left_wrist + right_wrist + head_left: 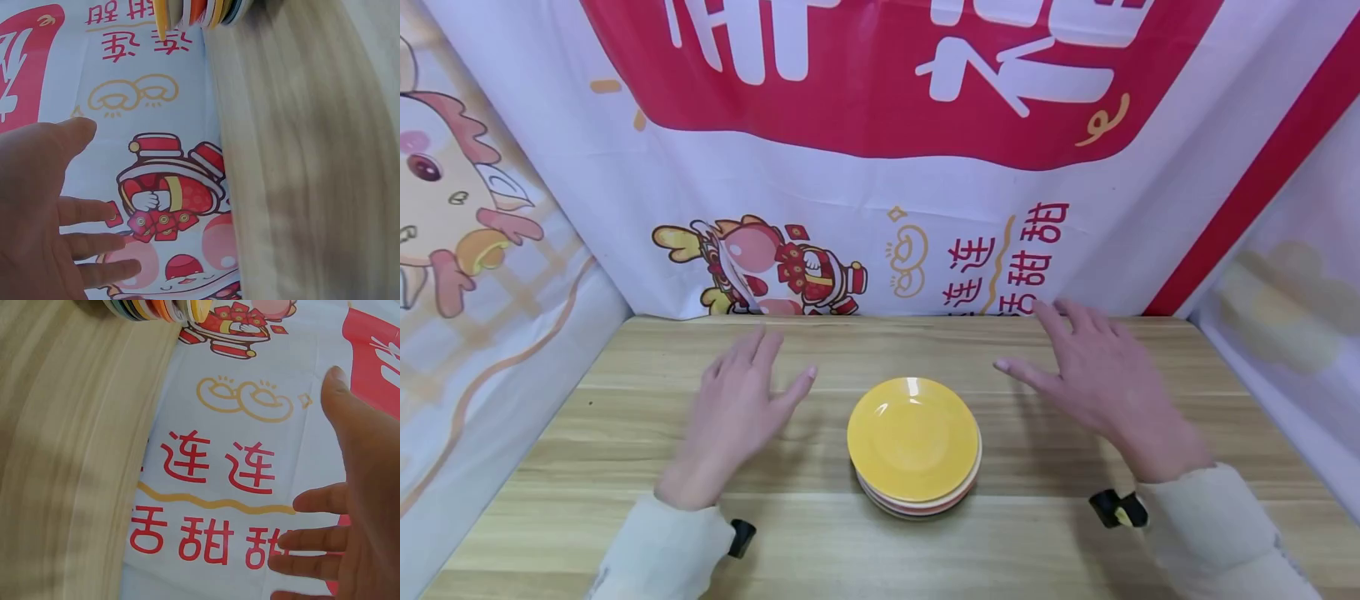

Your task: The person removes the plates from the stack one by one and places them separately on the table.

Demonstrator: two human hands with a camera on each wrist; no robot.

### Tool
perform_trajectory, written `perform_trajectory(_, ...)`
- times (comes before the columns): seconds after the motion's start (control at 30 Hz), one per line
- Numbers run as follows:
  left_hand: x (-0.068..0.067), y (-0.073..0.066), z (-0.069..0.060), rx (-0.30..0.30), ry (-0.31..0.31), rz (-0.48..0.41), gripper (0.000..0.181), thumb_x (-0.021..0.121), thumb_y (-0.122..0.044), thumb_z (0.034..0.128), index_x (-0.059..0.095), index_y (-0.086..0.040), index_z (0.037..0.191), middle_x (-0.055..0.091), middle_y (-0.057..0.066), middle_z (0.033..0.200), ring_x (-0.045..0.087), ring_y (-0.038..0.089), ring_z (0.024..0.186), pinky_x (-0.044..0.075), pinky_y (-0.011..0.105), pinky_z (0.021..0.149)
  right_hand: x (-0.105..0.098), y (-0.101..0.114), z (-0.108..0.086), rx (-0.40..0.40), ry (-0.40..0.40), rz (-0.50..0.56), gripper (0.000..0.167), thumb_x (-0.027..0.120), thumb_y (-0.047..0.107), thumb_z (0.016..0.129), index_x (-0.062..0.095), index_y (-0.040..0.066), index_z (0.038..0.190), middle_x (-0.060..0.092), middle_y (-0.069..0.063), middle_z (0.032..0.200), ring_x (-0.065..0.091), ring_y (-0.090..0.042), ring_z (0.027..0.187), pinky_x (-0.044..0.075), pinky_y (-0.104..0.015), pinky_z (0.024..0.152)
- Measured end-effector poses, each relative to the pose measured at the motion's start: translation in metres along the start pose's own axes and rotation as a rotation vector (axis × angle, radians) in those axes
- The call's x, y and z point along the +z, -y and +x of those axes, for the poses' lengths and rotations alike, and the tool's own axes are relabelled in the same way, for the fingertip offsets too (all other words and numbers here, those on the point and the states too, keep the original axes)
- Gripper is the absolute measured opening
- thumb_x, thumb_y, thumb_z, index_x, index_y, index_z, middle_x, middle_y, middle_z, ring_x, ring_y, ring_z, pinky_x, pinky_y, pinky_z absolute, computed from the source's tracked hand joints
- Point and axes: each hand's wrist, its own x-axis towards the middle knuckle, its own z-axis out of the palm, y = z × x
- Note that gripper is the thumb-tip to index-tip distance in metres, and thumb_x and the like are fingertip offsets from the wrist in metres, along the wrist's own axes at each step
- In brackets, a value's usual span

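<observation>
A stack of round plates stands on the wooden table, a yellow plate (913, 439) on top and rims of other colours below it. My left hand (737, 408) is held to the left of the stack, fingers spread, touching nothing. To the right of the plates, my right hand (1101, 379) hovers with its fingers apart and holds nothing. The left wrist view has the plate edges (199, 11) at its top and my left hand (56, 206) at the left. In the right wrist view the stack (159, 309) shows at the top, my right hand (356, 506) at the right.
The wooden table top (640, 467) runs back to a white and red printed cloth (820, 183) hanging behind it. A patterned cloth (482, 350) hangs at the left and another pale one (1292, 333) at the right.
</observation>
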Motion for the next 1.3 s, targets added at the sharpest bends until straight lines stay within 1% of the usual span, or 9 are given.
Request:
perform_trajectory(0.1, 0.006, -0.001, -0.004, -0.013, 0.053, -0.129, 0.080, 0.054, -0.062, 0.1070, 0.045, -0.005, 0.162, 0.039, 0.024, 0.171, 0.037, 0.047, 0.158, 0.034, 0.070, 0.129, 0.002, 0.003, -0.002, -0.006, -0.044, 0.072, 0.105, 0.043, 0.088, 0.094, 0.041, 0.008, 0.163, 0.048, -0.026, 0.155, 0.046, -0.048, 0.142, 0.045, -0.074, 0.118)
perform_trajectory(0.23, 0.018, -0.001, -0.009, -0.050, 0.138, -0.312, 0.083, 0.053, -0.068, 0.1051, 0.044, -0.009, 0.163, 0.041, 0.016, 0.172, 0.037, 0.042, 0.160, 0.037, 0.065, 0.129, 0.007, 0.009, -0.004, 0.008, -0.079, 0.135, 0.096, 0.047, 0.083, 0.097, 0.051, 0.006, 0.153, 0.058, -0.021, 0.140, 0.059, -0.041, 0.125, 0.058, -0.067, 0.103)
perform_trajectory(0.33, 0.031, -0.002, -0.013, -0.091, 0.190, -0.434, 0.085, 0.053, -0.073, 0.1023, 0.046, -0.014, 0.163, 0.045, 0.014, 0.170, 0.042, 0.041, 0.157, 0.041, 0.063, 0.127, 0.012, 0.014, -0.004, 0.045, -0.056, 0.227, 0.089, 0.049, 0.081, 0.098, 0.054, 0.007, 0.148, 0.062, -0.018, 0.132, 0.062, -0.036, 0.115, 0.062, -0.060, 0.092)
perform_trajectory(0.43, 0.042, -0.003, -0.017, -0.139, 0.246, -0.563, 0.083, 0.061, -0.072, 0.0993, 0.049, -0.017, 0.161, 0.049, 0.015, 0.167, 0.048, 0.042, 0.153, 0.046, 0.061, 0.125, 0.020, 0.019, -0.005, 0.065, -0.029, 0.355, 0.083, 0.051, 0.078, 0.100, 0.057, 0.008, 0.144, 0.064, -0.015, 0.122, 0.061, -0.031, 0.107, 0.060, -0.048, 0.085)
perform_trajectory(0.63, 0.060, -0.003, -0.024, -0.155, 0.387, -0.896, 0.080, 0.086, -0.045, 0.0913, 0.052, -0.018, 0.158, 0.053, 0.014, 0.164, 0.052, 0.039, 0.151, 0.044, 0.055, 0.127, 0.044, 0.031, -0.004, 0.083, 0.011, 0.593, 0.066, 0.058, 0.068, 0.102, 0.064, 0.010, 0.133, 0.065, -0.007, 0.105, 0.059, -0.023, 0.095, 0.055, -0.032, 0.075)
perform_trajectory(0.77, 0.067, -0.003, -0.029, -0.143, 0.482, -1.077, 0.085, 0.092, -0.029, 0.0875, 0.049, -0.022, 0.160, 0.049, 0.009, 0.168, 0.050, 0.038, 0.153, 0.041, 0.052, 0.129, 0.063, 0.038, -0.005, 0.089, 0.052, 0.703, 0.048, 0.064, 0.059, 0.104, 0.067, 0.014, 0.119, 0.067, -0.005, 0.101, 0.059, -0.021, 0.091, 0.055, -0.027, 0.071)
perform_trajectory(0.93, 0.076, -0.004, -0.033, -0.122, 0.568, -1.209, 0.094, 0.093, -0.017, 0.0846, 0.043, -0.021, 0.164, 0.044, 0.007, 0.171, 0.044, 0.035, 0.157, 0.039, 0.046, 0.132, 0.082, 0.045, -0.007, 0.117, 0.132, 0.868, 0.038, 0.069, 0.051, 0.103, 0.068, 0.014, 0.113, 0.066, -0.006, 0.096, 0.060, -0.021, 0.082, 0.056, -0.025, 0.064)
perform_trajectory(1.1, 0.083, -0.004, -0.036, -0.091, 0.579, -1.269, 0.099, 0.094, -0.010, 0.0823, 0.040, -0.016, 0.165, 0.042, 0.009, 0.171, 0.040, 0.032, 0.159, 0.040, 0.039, 0.132, 0.095, 0.049, -0.007, 0.197, 0.204, 1.023, 0.043, 0.075, 0.048, 0.100, 0.065, 0.010, 0.117, 0.066, -0.008, 0.096, 0.061, -0.021, 0.077, 0.058, -0.026, 0.061)
perform_trajectory(1.3, 0.085, -0.005, -0.036, -0.037, 0.587, -1.284, 0.102, 0.094, -0.008, 0.0820, 0.037, -0.019, 0.167, 0.039, 0.007, 0.172, 0.037, 0.029, 0.160, 0.041, 0.034, 0.131, 0.104, 0.049, -0.008, 0.281, 0.199, 1.116, 0.049, 0.079, 0.049, 0.097, 0.062, 0.008, 0.118, 0.064, -0.007, 0.098, 0.060, -0.020, 0.076, 0.056, -0.026, 0.058)
